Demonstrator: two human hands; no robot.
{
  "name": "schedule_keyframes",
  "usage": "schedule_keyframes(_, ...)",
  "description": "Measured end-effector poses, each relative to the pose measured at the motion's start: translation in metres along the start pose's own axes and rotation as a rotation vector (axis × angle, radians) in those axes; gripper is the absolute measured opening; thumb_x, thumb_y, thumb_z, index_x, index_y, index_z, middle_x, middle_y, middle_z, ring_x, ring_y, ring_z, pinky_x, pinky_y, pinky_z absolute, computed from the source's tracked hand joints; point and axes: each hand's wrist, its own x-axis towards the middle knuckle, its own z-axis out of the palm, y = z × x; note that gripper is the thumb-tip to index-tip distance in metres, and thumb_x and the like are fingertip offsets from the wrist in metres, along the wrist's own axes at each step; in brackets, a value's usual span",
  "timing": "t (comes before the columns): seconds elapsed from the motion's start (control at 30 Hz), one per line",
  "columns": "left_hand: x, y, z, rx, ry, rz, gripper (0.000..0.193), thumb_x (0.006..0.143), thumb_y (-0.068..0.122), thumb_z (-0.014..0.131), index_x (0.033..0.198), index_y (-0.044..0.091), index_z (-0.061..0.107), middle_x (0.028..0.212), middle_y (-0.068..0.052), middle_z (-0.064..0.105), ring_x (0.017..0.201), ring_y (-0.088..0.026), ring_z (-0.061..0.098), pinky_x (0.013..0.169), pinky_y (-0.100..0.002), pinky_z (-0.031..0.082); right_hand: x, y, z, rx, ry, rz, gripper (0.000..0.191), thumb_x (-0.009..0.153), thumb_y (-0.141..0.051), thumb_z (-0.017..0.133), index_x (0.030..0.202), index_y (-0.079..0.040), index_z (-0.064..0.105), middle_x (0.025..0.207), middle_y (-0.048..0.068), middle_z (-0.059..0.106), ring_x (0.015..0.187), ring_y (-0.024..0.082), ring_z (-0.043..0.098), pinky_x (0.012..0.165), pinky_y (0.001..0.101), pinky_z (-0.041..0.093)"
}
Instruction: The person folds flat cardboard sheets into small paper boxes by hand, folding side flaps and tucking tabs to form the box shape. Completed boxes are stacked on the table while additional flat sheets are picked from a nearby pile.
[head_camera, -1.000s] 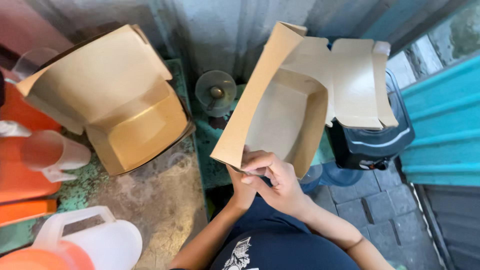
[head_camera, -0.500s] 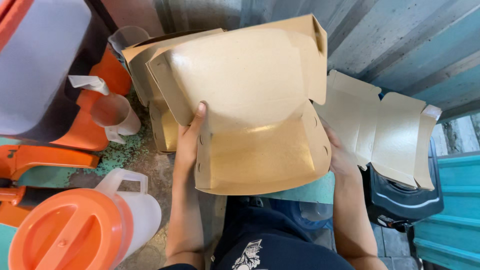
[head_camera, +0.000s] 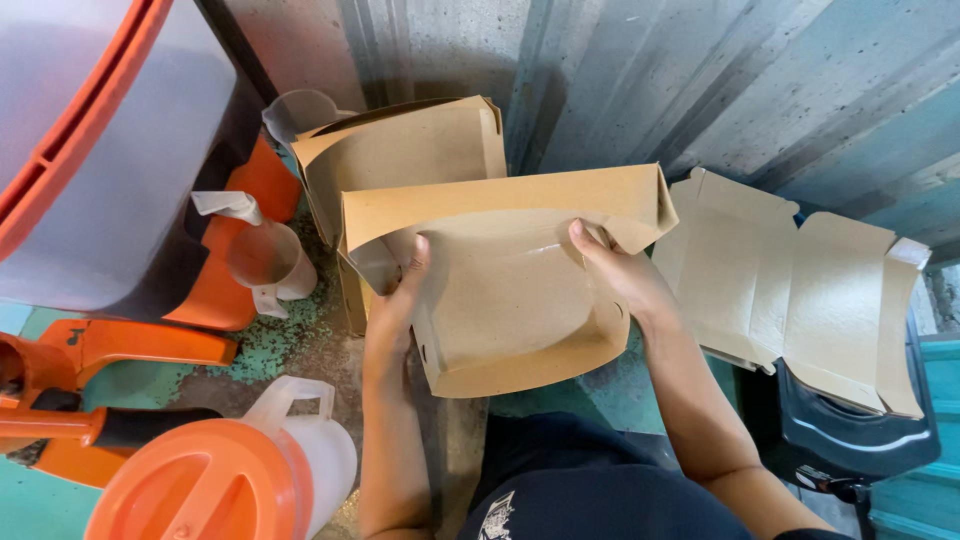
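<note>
Head view, brown cardboard box (head_camera: 510, 300) sat centre frame, left hand (head_camera: 395, 305) clamped its 9 o'clock edge, right hand (head_camera: 620, 275) clamped its 3 o'clock edge, second folded box (head_camera: 400, 150) at 11 o'clock behind, flat unfolded box (head_camera: 800, 290) at 3 o'clock, orange-lidded jug (head_camera: 200, 480) at 7 o'clock.

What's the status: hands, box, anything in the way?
Left hand and right hand both grip the box, open side up. Second box right behind it, touching. Flat blanks to the right, apart.
</note>
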Motion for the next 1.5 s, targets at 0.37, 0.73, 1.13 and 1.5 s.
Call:
schedule_keyframes(0.37,0.01,0.016,-0.025,0.116,0.221,0.221,0.061,0.092,0.047,0.072,0.129,0.0,0.061,0.121,-0.009,0.067,0.107,-0.017,0.061,0.089,-0.031,0.052,0.048,-0.001,0.059,0.081,-0.13,-0.058,0.048,0.094,-0.043,0.068,0.124,-0.005,0.066,0.117,-0.001,0.069,0.108,0.006,0.062,0.092,0.0259,0.049)
schedule_keyframes(0.73,0.006,0.035,-0.012,0.041,0.166,-0.126,0.059,0.091,0.044,0.069,0.135,0.007,0.059,0.131,-0.002,0.066,0.119,-0.011,0.06,0.1,-0.027,0.044,0.061,0.007,0.057,0.209,-0.096,0.009,0.04,0.099,-0.034,0.074,0.107,0.005,0.074,0.097,0.005,0.073,0.086,0.008,0.064,0.075,0.0249,0.049)
schedule_keyframes(1.13,-0.015,0.039,-0.009,0.065,0.22,0.091,0.057,0.094,0.035,0.071,0.136,0.0,0.057,0.13,-0.01,0.066,0.118,-0.018,0.06,0.102,-0.03,0.046,0.046,-0.014,0.066,0.235,-0.064,-0.076,0.052,0.093,-0.021,0.073,0.134,0.005,0.054,0.125,0.013,0.067,0.112,0.016,0.065,0.094,0.0299,0.053)
schedule_keyframes(1.5,-0.008,0.057,-0.039,0.225,0.283,0.394,0.032,0.109,0.024,0.062,0.131,0.001,0.062,0.11,-0.01,0.068,0.097,-0.022,0.058,0.086,-0.035,0.048,0.072,0.001,0.084,0.241,-0.023,-0.323,0.039,0.106,-0.032,0.067,0.123,0.003,0.066,0.106,0.004,0.069,0.094,0.011,0.064,0.081,0.0276,0.051)
